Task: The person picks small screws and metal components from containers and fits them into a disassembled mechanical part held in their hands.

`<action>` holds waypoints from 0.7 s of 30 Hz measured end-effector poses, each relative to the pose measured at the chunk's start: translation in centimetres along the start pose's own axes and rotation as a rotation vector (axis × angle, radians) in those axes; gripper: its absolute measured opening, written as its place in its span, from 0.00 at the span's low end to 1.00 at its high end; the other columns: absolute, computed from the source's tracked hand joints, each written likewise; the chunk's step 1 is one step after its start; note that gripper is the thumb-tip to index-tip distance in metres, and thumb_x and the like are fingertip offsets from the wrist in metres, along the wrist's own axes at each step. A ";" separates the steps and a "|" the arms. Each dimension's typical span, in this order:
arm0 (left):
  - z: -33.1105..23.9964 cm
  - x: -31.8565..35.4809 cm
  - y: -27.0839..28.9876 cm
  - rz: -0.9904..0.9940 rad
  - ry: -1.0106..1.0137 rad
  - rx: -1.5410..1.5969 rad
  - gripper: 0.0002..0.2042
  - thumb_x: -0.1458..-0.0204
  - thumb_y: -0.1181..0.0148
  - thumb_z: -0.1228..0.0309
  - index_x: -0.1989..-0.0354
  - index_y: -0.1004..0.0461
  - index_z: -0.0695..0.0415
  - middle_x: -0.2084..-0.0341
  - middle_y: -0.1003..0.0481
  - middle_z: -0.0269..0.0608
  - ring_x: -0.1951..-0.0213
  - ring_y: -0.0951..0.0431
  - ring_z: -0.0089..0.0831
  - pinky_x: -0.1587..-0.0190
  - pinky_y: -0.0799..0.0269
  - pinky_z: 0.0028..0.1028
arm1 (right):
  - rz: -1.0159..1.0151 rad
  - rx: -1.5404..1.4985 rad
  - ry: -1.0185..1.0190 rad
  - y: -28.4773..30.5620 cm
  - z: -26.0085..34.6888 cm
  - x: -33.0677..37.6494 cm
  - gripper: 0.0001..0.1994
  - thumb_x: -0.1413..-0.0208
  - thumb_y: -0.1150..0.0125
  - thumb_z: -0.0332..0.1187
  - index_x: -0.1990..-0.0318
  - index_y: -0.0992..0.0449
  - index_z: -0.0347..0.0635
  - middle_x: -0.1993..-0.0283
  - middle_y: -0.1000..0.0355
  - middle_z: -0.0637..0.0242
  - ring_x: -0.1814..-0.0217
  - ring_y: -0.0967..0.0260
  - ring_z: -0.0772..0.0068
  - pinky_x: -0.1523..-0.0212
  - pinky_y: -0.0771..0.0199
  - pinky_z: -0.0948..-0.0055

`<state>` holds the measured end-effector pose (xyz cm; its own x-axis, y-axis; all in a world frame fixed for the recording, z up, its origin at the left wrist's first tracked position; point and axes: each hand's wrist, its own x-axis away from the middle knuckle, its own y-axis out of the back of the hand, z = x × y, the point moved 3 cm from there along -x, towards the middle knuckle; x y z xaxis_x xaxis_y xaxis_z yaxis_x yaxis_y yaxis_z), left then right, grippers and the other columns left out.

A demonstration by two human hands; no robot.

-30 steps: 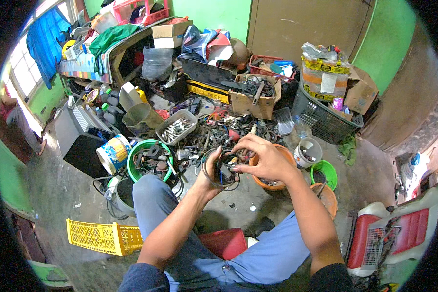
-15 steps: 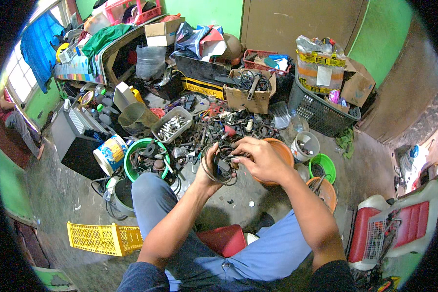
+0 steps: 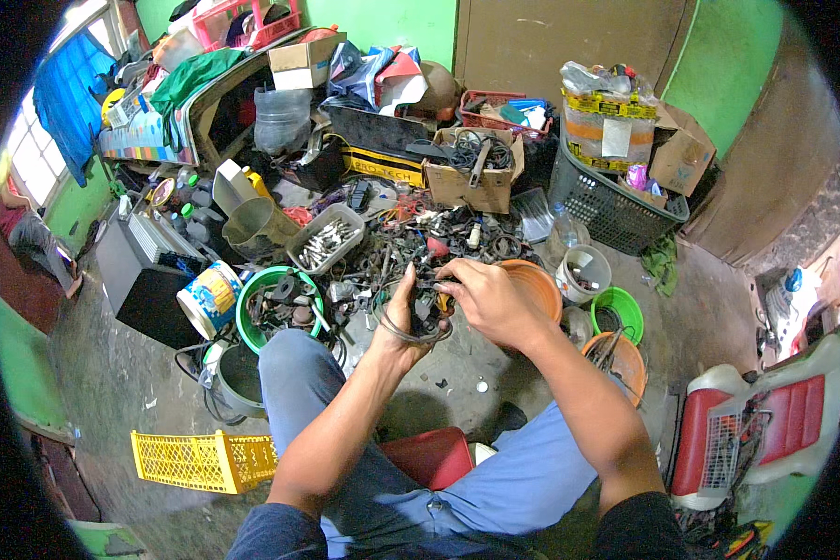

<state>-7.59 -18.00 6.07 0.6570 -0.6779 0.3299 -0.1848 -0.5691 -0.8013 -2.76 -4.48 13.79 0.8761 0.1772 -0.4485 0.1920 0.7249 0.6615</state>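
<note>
A coiled dark cable [image 3: 407, 334] hangs in loops around my left hand [image 3: 400, 322], whose fingers are wrapped round it with the thumb pointing up. My right hand [image 3: 483, 297] pinches at the upper right part of the same bundle, fingertips pressed together. Dark bits among the loops are too cluttered to tell apart. Just beyond my hands spreads a heap of mixed small electrical parts and wires [image 3: 392, 238] on the floor. My knees, in blue trousers, lie to both sides beneath my forearms.
A green basin of parts [image 3: 243, 313] and a grey tray of small white pieces [image 3: 357, 245] stand left. To the right are orange bowls [image 3: 543, 280], a white pail [image 3: 599, 261] and a green bowl [image 3: 637, 313]. A yellow crate [image 3: 182, 459] lies front left; a carton of cables [image 3: 457, 191] stands behind.
My left hand has turned a little, its thumb now more upright, and the cable loops have shifted with it. My right hand has moved slightly down and stays at the bundle.
</note>
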 end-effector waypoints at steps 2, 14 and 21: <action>0.1 -0.3 0.0 0.018 -0.018 0.015 0.21 0.38 0.51 0.43 0.53 0.26 0.47 0.67 0.22 0.29 0.67 0.22 0.25 0.73 0.26 0.26 | -0.029 0.026 -0.022 -0.1 0.0 0.1 0.07 0.39 0.44 0.29 0.58 0.28 0.33 0.60 0.26 0.46 0.57 0.26 0.40 0.56 0.26 0.50; 0.8 -2.0 -1.9 0.030 -0.117 0.075 0.22 0.39 0.47 0.44 0.49 0.27 0.49 0.59 0.22 0.35 0.59 0.20 0.30 0.60 0.20 0.35 | -0.119 0.253 -0.048 0.9 0.2 0.4 0.10 0.39 0.42 0.30 0.56 0.25 0.33 0.53 0.27 0.48 0.50 0.27 0.44 0.50 0.24 0.55; 1.9 -4.1 -0.7 0.008 -0.137 0.054 0.18 0.39 0.45 0.50 0.52 0.26 0.49 0.61 0.21 0.33 0.62 0.20 0.29 0.62 0.20 0.32 | -0.176 0.181 -0.010 1.2 -0.3 0.9 0.07 0.41 0.43 0.26 0.58 0.26 0.32 0.62 0.29 0.48 0.60 0.28 0.41 0.60 0.28 0.52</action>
<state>-8.76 -13.99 4.33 0.7500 -0.6104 0.2547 -0.1534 -0.5351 -0.8308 -1.90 -3.25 13.97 0.8264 0.0516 -0.5607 0.4171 0.6128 0.6712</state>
